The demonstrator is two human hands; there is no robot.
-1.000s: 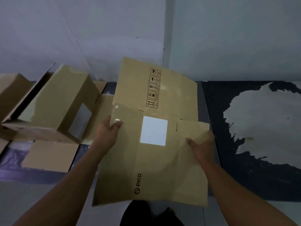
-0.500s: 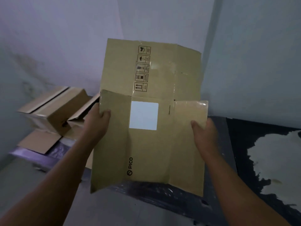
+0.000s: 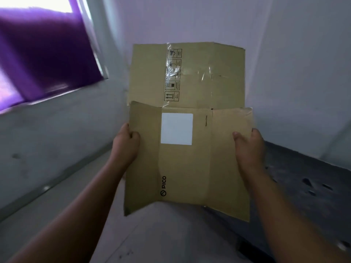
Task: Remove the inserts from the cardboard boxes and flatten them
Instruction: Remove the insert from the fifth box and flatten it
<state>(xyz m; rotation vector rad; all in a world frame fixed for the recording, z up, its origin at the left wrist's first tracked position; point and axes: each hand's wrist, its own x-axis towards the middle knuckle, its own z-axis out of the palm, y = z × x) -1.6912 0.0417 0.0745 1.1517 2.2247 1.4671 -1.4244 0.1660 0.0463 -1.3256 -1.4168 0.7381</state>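
The fingers of both hands are hidden behind the flattened brown cardboard box (image 3: 190, 130); only the thumbs and the backs of the hands are seen. The small print beside the white label and the handling symbols on the upper panel are too small and glossed by tape to be read fully. The left part of the view is smeared by motion, so the purple curtain (image 3: 43, 54) is seen only as a blurred shape.

Against the frame half a second earlier, the view has been turned to the left: the other cardboard boxes that lay beyond the left hand are no longer seen, and the curtain and a pale grey wall (image 3: 190, 19) have come into view behind the held box. The dark floor patch with its pale stain, formerly beside the right hand, is now mostly cut off. The grip on the box is unchanged.

The box is held upright in the air between the two hands, clear of any surface. The left hand (image 3: 125, 143) is closed on its left edge, thumb on the front face; the right hand (image 3: 248, 147) is closed on its right flap in the same way. The box is collapsed flat, with creased panels, a lower left flap bent slightly forward, a plain white square label (image 3: 176, 129) between the hands, a black "PICO" mark (image 3: 163, 186) below the left hand, and clear tape (image 3: 171, 71) above.
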